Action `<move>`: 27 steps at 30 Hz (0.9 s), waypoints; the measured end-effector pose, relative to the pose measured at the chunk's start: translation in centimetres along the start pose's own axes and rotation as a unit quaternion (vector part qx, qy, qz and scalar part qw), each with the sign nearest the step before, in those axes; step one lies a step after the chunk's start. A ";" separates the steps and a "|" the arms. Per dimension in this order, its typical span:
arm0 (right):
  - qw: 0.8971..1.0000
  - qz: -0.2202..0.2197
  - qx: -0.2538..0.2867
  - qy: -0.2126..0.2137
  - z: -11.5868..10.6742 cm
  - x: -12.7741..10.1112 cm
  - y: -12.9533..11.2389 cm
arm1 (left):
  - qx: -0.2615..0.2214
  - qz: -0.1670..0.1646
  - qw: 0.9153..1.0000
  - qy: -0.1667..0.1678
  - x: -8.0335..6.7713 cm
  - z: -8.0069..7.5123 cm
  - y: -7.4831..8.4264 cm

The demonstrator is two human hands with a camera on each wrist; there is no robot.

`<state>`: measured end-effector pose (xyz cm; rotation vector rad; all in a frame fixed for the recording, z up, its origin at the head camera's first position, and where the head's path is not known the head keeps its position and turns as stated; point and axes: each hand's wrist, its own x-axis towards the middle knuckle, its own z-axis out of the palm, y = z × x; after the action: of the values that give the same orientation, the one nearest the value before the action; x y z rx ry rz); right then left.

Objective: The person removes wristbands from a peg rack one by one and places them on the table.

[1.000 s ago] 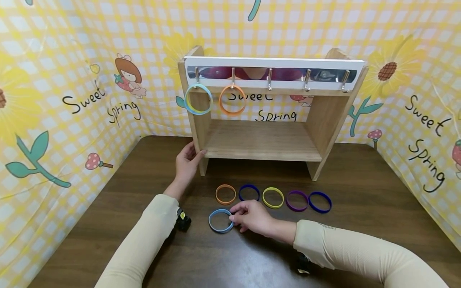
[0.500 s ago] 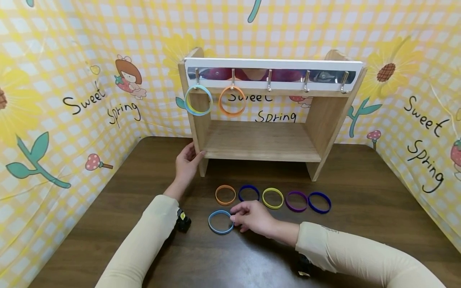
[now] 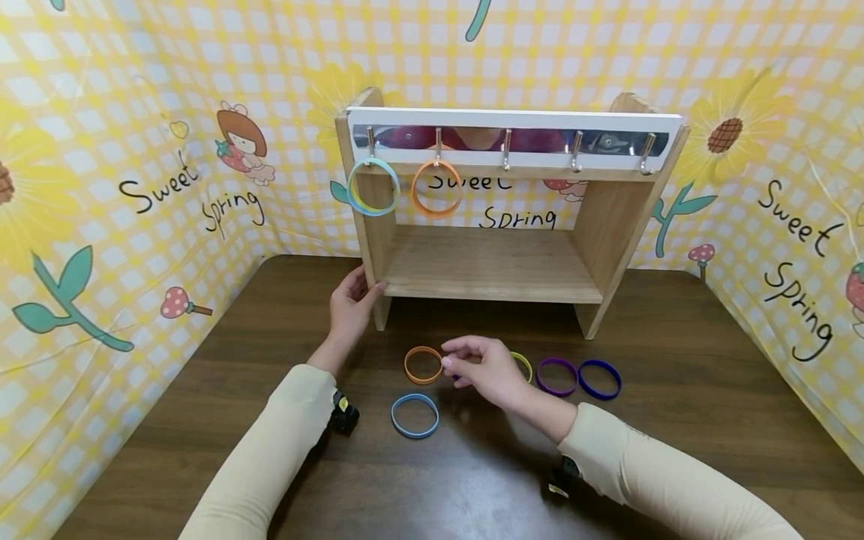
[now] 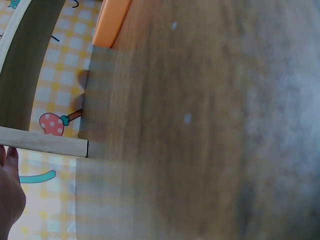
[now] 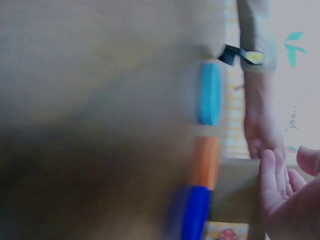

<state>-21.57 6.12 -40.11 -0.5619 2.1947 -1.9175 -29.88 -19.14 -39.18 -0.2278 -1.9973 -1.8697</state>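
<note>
My left hand (image 3: 367, 283) grips the left side panel of a wooden rack (image 3: 493, 266), thumb on its front edge. My right hand (image 3: 447, 354) hovers over a dark blue band (image 5: 195, 212) on the table, thumb and forefinger apart, nothing between them; the head view hides most of that band. An orange band (image 3: 422, 365) lies just left of the hand, and a light blue band (image 3: 415, 415) lies nearer me. Yellow (image 3: 525, 364), purple (image 3: 556, 376) and blue (image 3: 599, 379) bands continue the row to the right.
The rack's top rail carries several metal hooks (image 3: 506, 150). A light blue and yellow band (image 3: 351, 191) hangs on the first hook, an orange one (image 3: 436, 215) on the second. The brown table (image 3: 675, 390) is walled in by yellow checked cloth.
My right hand left the light blue band, which stays flat on the table, and moved up and away to the row, over the dark blue band. The left hand has not moved.
</note>
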 end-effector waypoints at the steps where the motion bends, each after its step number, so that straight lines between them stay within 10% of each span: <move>1: 1.000 -0.002 0.003 0.010 -0.1 0.2 -0.4 | -0.001 0.000 1.000 0.000 0.0 0.0 0.0; 27: 0.973 -0.136 0.153 0.110 -2.0 5.3 -9.2 | 0.003 0.008 1.000 0.005 0.1 0.1 -0.2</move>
<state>-25.66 4.96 -30.15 -0.6511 1.9615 -2.5112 -30.10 -19.05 -39.28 -0.2327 -1.9880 -1.8512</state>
